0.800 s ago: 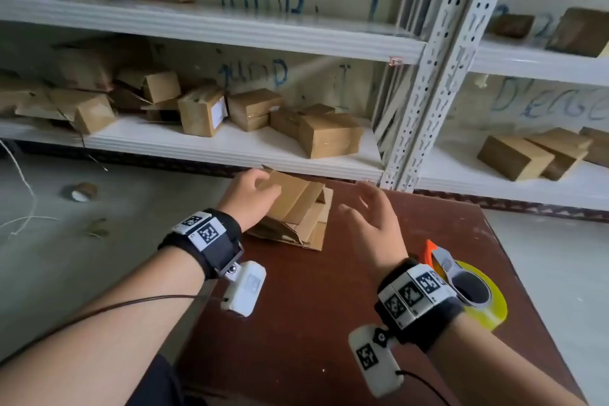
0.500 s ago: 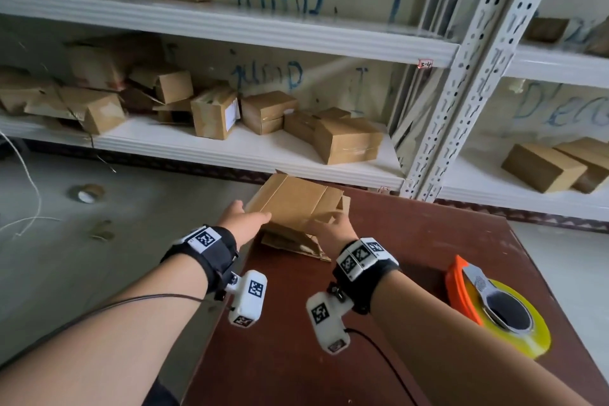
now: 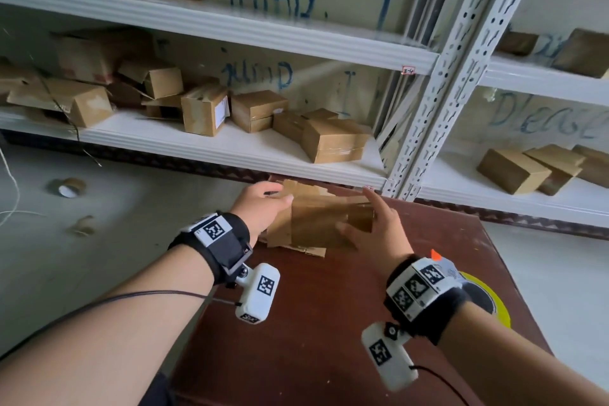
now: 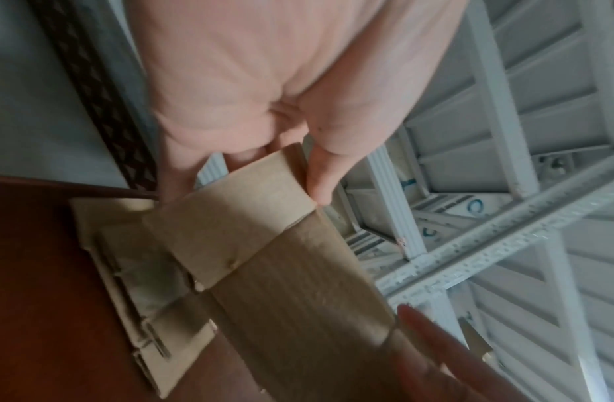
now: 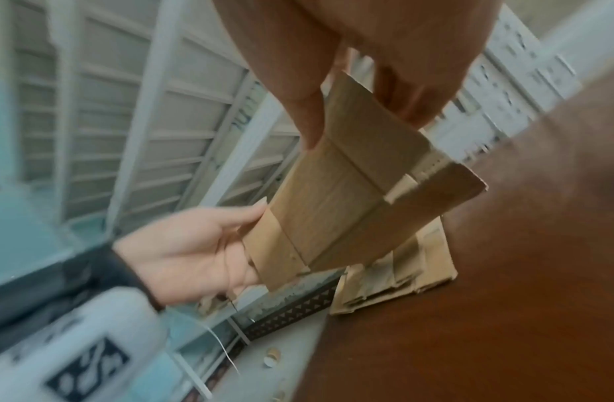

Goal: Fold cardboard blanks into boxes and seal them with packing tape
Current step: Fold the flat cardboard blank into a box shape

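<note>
A flat brown cardboard blank (image 3: 319, 221) hangs a little above the stack of blanks (image 3: 313, 251) at the far edge of the brown table (image 3: 329, 323). My left hand (image 3: 280, 198) pinches its left end flap (image 4: 264, 185) between thumb and fingers. My right hand (image 3: 359, 217) pinches the right end flap (image 5: 367, 130) the same way, thumb (image 5: 307, 122) on top. In the right wrist view the blank (image 5: 332, 212) spans from my right fingers to my left hand (image 5: 195, 250), with the stack (image 5: 419, 269) below it. The yellow tape dispenser (image 3: 484, 297) lies behind my right wrist, partly hidden.
A white metal shelf rack (image 3: 230, 148) with several folded boxes (image 3: 333, 142) stands just beyond the table. More boxes (image 3: 514, 171) sit on the right shelf. A tape roll (image 3: 67, 187) and a cardboard core (image 3: 84, 224) lie on the grey floor to the left.
My right hand came in from the right and took the blank's right end. Both hands have lifted the top blank off the stack and spread it between them.
</note>
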A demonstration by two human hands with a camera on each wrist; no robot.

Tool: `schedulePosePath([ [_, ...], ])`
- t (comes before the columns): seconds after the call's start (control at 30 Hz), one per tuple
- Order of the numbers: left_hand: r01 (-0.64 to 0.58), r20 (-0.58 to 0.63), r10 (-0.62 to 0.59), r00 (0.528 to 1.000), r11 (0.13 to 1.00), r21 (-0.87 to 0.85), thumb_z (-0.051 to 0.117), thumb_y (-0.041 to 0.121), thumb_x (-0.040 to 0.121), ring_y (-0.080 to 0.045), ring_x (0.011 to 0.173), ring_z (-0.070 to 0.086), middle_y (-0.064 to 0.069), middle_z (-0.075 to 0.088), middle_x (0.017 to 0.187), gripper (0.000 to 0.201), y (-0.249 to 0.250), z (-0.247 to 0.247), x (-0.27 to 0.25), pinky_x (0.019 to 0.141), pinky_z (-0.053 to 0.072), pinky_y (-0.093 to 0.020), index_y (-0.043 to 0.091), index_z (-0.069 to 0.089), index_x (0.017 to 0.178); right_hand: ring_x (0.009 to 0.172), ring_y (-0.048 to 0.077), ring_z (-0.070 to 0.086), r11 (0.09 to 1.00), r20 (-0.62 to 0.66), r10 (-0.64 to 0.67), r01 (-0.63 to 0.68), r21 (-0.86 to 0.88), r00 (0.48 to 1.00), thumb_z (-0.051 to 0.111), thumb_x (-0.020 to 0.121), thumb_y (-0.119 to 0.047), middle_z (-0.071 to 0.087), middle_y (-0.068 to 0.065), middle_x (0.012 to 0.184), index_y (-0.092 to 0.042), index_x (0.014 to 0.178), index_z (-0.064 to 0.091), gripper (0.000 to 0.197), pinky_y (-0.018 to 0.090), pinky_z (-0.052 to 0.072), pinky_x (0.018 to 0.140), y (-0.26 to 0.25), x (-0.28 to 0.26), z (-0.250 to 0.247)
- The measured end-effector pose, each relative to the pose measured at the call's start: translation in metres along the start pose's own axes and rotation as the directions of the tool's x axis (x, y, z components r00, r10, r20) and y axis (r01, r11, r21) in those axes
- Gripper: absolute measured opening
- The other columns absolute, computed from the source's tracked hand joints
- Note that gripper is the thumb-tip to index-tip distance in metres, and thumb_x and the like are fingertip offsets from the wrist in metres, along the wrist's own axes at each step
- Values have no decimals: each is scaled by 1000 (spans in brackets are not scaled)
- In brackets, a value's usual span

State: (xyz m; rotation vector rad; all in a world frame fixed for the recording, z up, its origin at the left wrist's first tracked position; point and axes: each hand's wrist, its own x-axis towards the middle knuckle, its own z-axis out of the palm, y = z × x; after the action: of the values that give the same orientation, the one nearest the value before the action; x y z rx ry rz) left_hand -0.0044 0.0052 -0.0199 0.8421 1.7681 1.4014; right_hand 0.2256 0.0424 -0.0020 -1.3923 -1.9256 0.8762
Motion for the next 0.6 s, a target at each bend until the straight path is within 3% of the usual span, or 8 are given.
schedulePosePath([
  [0.07,-60,-10,60,998,997,-38,74,23,96,-18,106,61,-2,68,128,33,12,19,-17,84,45,-30,16,69,128,159,33,0,956,21,-65,68,-285,998,86,80,-38,0,8,173,-53,160,19,105,54,19,125,4,-27,-21],
  [0.13,-98,16,99,995,994,-55,73,22,96,-15,113,59,-1,67,126,26,23,37,-37,90,43,-27,16,72,121,153,34,-35,846,24,-159,148,-513,987,83,78,-47,-35,9,167,-57,160,0,117,57,-1,126,12,-53,-37],
  [0.2,-96,84,101,991,993,-66,74,27,96,-14,116,58,2,67,125,17,29,50,-56,89,43,-27,22,74,112,149,38,-41,704,27,-271,217,-676,962,80,73,-55,-36,16,166,-49,163,-3,123,56,-16,123,23,-68,-44],
  [0.3,-119,168,123,978,992,-33,74,35,95,-13,117,59,7,68,121,14,33,62,-83,93,46,-32,29,75,108,159,42,-11,606,21,-307,212,-766,952,84,58,-63,8,16,174,-40,164,12,130,61,-17,122,34,-80,-58],
  [0.4,-147,238,144,961,989,-5,75,36,94,-11,119,60,8,69,123,22,36,59,-102,99,48,-32,29,75,114,152,40,33,593,37,-350,252,-765,936,83,52,-67,49,13,148,-33,154,35,119,66,1,122,32,-87,-71],
  [0.5,-180,239,180,954,983,-24,75,38,93,-3,116,62,12,72,118,15,43,52,-115,94,47,-24,32,76,107,124,38,58,610,30,-401,291,-737,915,76,54,-65,59,9,126,-28,143,51,99,59,31,116,29,-88,-78],
  [0.57,-214,184,222,957,975,-64,70,44,95,2,106,63,16,73,108,12,51,45,-121,85,46,-22,33,75,100,114,33,60,686,14,-354,270,-676,935,67,61,-64,59,3,122,-32,143,53,89,52,41,107,27,-85,-86],
  [0.6,-257,139,264,954,964,-61,67,51,96,1,101,65,16,74,101,20,51,41,-120,85,48,-25,33,75,99,113,32,59,730,5,-319,250,-636,948,63,63,-64,58,0,122,-35,144,53,86,48,42,104,27,-84,-90],
])
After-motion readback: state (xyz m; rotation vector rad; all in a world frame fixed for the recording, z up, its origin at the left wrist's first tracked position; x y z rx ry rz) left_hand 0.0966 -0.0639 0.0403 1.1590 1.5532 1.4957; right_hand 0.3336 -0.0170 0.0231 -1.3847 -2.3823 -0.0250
